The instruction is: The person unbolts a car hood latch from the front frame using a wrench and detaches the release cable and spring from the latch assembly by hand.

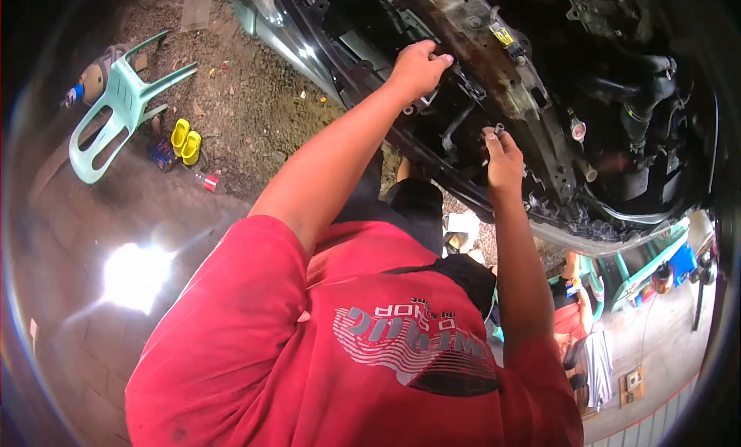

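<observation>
My left hand (418, 70) reaches over the front edge of an open vehicle body, with its fingers curled and its thumb out. What it grips is hidden beneath it, beside a metal latch-like part (468, 84). Lower and to the right, my right hand (505, 163) pinches a small metallic cylinder (499, 128) between thumb and fingers. Between the two hands a thin metal rod (457, 128) lies in the dark recess. A rusty, worn crossbar (513, 77) with a yellow label (503, 37) runs past my right hand.
A pale green chair (123, 107) lies tipped at the left, near yellow clogs (186, 141) on rough ground. Dark hoses (648, 100) fill the bay's right side. Another person in red (570, 320) is at the lower right, near a green bench (648, 269).
</observation>
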Motion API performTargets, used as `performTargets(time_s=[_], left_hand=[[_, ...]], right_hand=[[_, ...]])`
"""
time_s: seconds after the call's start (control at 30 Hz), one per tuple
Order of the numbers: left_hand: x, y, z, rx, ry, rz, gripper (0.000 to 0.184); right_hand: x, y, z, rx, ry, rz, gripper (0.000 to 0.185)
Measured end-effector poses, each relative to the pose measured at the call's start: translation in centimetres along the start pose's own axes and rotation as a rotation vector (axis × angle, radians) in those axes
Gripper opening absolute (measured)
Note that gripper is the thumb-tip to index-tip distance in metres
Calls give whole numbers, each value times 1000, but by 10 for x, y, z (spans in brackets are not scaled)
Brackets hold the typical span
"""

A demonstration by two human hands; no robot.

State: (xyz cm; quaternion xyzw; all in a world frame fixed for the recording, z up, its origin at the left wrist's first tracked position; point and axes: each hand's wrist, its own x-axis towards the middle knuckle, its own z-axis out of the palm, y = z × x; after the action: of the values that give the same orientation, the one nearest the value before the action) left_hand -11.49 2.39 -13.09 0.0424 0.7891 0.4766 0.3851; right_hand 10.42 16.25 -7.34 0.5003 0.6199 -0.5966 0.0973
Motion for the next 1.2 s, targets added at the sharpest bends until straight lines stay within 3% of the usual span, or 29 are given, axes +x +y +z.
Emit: performTargets(time_s=[0.13, 0.17, 0.2, 0.27, 0.4, 0.6, 0.77, 0.9, 1.2], left_hand=[[5, -6, 7, 58, 78, 74, 38], [5, -7, 6, 87, 28, 35, 40], [2, -3, 2, 77, 42, 25, 40], [-4, 5, -6, -23, -61, -53, 44], [4, -13, 7, -18, 73, 89, 43], [-3, -7, 9, 87, 57, 42, 38], [-2, -9, 10, 68, 92, 65, 37], [7, -16, 20, 193, 112, 96, 40], [6, -18, 19, 192, 157, 156, 40]], right_hand=[[-4, 0, -2, -320, 95, -192, 21], [-5, 1, -5, -122, 32, -132, 21], [-7, -3, -8, -135, 17, -135, 21], [-13, -12, -15, 42, -96, 131, 24], [-20, -17, -22, 111, -195, 185, 22], [-27, -9, -28, 28, -275, 182, 22], [-12, -4, -29, -112, -324, 137, 39], [11, 9, -26, -259, -395, 225, 36], [74, 41, 16, -450, -400, 191, 34]])
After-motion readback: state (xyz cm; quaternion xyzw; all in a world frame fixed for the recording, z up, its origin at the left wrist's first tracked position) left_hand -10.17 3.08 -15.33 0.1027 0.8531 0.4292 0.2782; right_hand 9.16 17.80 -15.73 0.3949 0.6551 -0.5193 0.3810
